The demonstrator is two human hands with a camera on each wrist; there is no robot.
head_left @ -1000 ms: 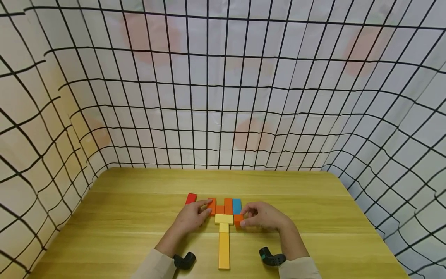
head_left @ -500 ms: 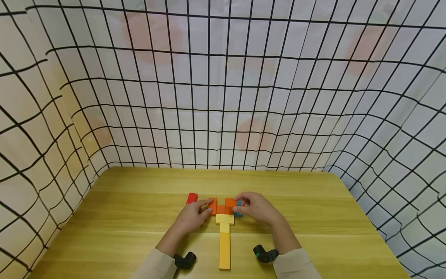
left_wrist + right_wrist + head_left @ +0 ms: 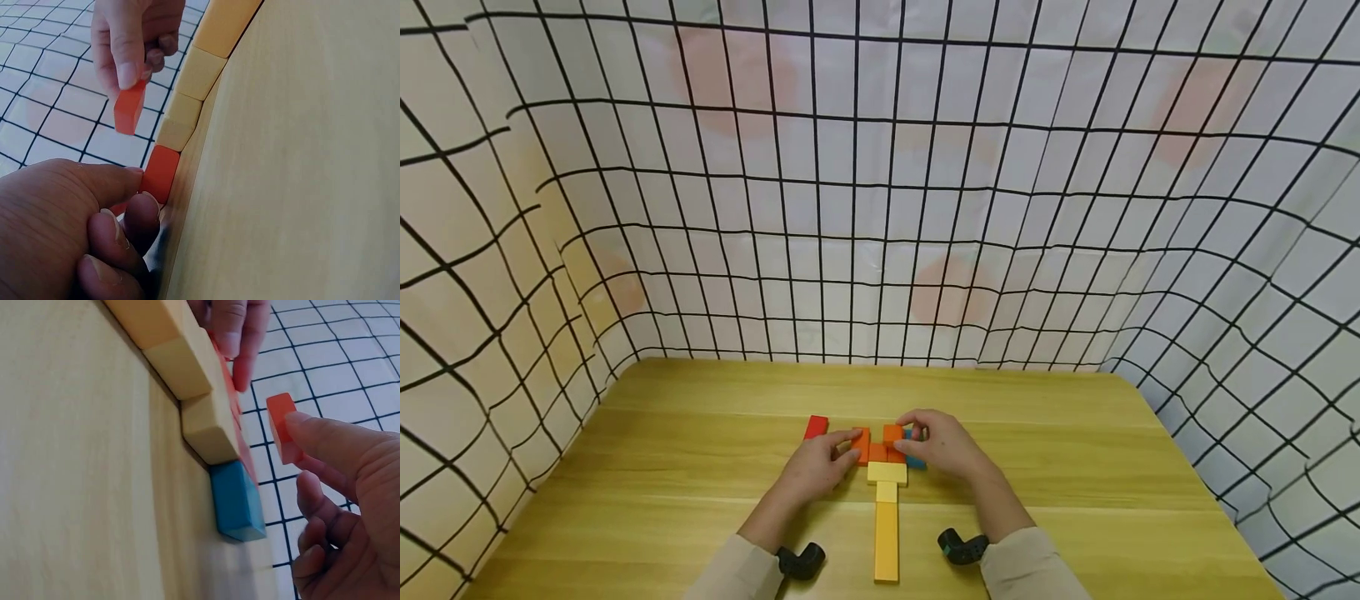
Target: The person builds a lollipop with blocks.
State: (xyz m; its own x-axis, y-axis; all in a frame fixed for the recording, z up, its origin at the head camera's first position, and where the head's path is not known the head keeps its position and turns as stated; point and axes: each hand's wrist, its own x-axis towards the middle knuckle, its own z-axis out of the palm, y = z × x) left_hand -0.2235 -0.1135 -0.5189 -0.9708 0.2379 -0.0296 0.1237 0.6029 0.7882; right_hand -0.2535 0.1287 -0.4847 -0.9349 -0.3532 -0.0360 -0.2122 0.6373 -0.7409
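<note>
My right hand (image 3: pixel 946 446) pinches an orange block (image 3: pixel 282 425) between thumb and fingers, raised over the laid-out blocks. My left hand (image 3: pixel 815 468) holds the ends of another orange block (image 3: pixel 862 447) that lies at the left of the row. Between the two hands lie a small orange block (image 3: pixel 877 452) and one more orange block (image 3: pixel 896 457), partly covered by the raised one. A blue block (image 3: pixel 238 500) sits at the row's right end, half hidden by my right fingers in the head view. Just below the row is a pale yellow block (image 3: pixel 887 474) lying crosswise.
A smaller yellow block (image 3: pixel 886 492) and a long yellow-orange block (image 3: pixel 886 542) run from the crosswise one toward me. Beyond my left hand lies a red block (image 3: pixel 816 427). The wooden table (image 3: pixel 1045 433) ends at a black-gridded white cloth (image 3: pixel 880 250).
The right hand has carried its orange block up and left, from beside the crosswise yellow block, past the blue one, to over the right orange block. The left hand has stayed put.
</note>
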